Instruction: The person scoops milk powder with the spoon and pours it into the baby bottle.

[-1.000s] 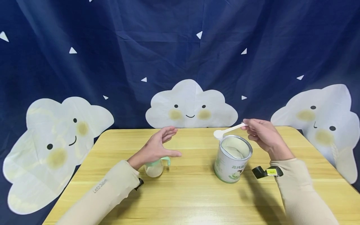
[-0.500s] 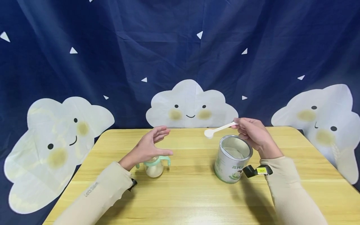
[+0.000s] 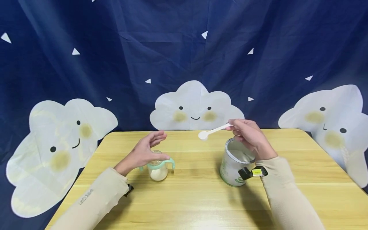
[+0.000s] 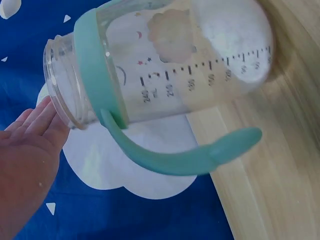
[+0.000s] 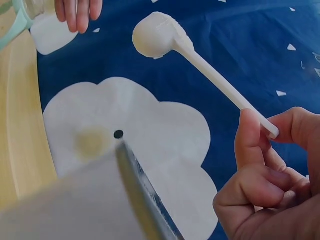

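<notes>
The tabletop (image 3: 195, 201) is backed by cloud-printed cloth (image 3: 172, 54), a scoop (image 5: 212, 75) pinched by the right hand (image 3: 249, 135), the left hand (image 3: 143, 151) held wide.

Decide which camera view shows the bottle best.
The left wrist view: the bottle looms large, its measuring marks visible. The head view shows it small, partly behind the left hand; the right wrist, only a corner piece.

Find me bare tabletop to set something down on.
Bare wood lies on the table between the bottle and the can, and closer in, between both sleeves. The left hand crowds the bottle; the right hand, pinching the scoop, crowds the can.
</notes>
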Tool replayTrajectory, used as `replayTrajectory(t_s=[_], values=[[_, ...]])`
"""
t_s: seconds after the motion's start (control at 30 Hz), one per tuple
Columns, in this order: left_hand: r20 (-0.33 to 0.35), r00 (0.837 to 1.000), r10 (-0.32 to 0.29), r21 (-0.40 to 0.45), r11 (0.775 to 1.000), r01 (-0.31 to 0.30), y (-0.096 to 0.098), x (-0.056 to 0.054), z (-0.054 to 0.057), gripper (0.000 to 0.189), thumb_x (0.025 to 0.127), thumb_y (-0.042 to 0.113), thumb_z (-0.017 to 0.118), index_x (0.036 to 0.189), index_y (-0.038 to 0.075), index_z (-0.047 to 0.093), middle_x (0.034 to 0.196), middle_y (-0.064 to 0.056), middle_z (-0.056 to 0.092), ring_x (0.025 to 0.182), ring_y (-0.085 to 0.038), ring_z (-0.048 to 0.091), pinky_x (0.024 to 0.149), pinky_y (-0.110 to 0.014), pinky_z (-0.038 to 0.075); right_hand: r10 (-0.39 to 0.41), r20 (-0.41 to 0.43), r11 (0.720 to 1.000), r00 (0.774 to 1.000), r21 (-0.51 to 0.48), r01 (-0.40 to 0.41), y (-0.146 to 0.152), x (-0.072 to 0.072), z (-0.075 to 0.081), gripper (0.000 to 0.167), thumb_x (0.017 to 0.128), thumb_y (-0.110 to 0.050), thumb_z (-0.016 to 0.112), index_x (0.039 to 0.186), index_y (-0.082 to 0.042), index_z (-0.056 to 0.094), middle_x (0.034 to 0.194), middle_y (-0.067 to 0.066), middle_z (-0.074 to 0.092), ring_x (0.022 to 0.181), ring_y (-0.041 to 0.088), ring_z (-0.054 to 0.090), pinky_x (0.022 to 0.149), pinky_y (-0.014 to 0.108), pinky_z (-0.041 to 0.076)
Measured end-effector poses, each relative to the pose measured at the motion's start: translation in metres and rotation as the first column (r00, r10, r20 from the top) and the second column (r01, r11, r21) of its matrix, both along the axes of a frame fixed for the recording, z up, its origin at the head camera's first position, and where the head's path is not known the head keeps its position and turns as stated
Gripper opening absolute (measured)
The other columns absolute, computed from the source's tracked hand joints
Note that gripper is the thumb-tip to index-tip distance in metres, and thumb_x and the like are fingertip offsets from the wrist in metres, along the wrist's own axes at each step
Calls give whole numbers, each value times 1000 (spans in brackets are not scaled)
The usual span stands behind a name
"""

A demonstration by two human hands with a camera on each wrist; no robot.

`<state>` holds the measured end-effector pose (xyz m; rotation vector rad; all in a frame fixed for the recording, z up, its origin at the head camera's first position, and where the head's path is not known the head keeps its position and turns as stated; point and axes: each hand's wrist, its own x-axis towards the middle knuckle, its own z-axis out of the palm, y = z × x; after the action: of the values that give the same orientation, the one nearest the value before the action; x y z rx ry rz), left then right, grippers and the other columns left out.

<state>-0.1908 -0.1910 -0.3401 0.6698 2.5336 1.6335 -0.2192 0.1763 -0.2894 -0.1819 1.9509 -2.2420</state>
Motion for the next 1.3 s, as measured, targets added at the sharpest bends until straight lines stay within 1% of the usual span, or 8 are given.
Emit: replayTrajectory(t_s=[0.23,0.4,0.63,0.77,0.9,1.0,1.13,1.3], values=[[2,1000,27,-20,999,-27,-8,1,-6,90,75,15,90,148,1,39,146,-17,49,137,-33,45,114,-44,35,7,14,1000,1000,-19,-7,-16,0,1,30,99,-5,50,79,-15,71,70,-3,68,52,2,33,44,14,26],[-10,1000,28,-16,999,-28,-15,2,-12,88,76,13,89,147,-4,38,145,-21,50,136,-36,45,114,-46,34,14,14,1000,1000,-10,-14,-27,-2,-1,33,98,-5,50,76,-15,71,70,-4,68,53,2,34,44,14,26],[7,999,34,-42,999,-33,-22,4,-18,87,75,17,90,145,-4,41,145,-20,50,136,-37,45,114,-52,33,29,17,999,999,-17,-29,-44,-6,-4,31,97,-4,51,74,-13,71,68,-3,68,49,1,31,43,13,24],[-1,999,39,-49,998,-39,-25,4,-22,86,76,16,89,144,-7,41,144,-21,51,135,-37,47,113,-53,33,33,20,999,999,-16,-33,-54,-7,-6,31,96,-4,51,74,-13,71,68,-3,68,48,1,30,42,13,24],[15,999,40,-56,998,-39,-27,5,-27,85,77,16,89,143,-8,41,143,-22,52,134,-37,47,113,-53,33,30,25,1000,999,-9,-29,-64,-7,-7,29,96,-4,52,75,-13,70,69,-3,68,48,2,31,43,14,24],[32,999,36,-55,998,-34,-29,6,-29,85,77,17,89,143,-8,41,143,-22,52,134,-36,47,114,-53,33,28,32,1000,999,-5,-28,-71,-6,-8,24,96,-5,53,80,-11,70,70,-2,68,48,2,31,43,14,24],[36,999,32,-55,998,-30,-31,6,-31,86,77,17,89,143,-8,41,143,-22,51,134,-36,48,111,-51,37,42,40,999,998,-2,-41,-79,-5,-9,19,97,-6,53,86,-8,68,70,-2,68,47,2,30,44,14,24],[56,998,29,-45,999,-26,-32,7,-34,86,77,16,89,143,-8,40,142,-23,51,134,-38,47,111,-51,37,47,50,999,998,-9,-47,-91,-5,-13,24,97,-6,55,79,-13,70,69,-3,68,47,3,30,43,14,23]])
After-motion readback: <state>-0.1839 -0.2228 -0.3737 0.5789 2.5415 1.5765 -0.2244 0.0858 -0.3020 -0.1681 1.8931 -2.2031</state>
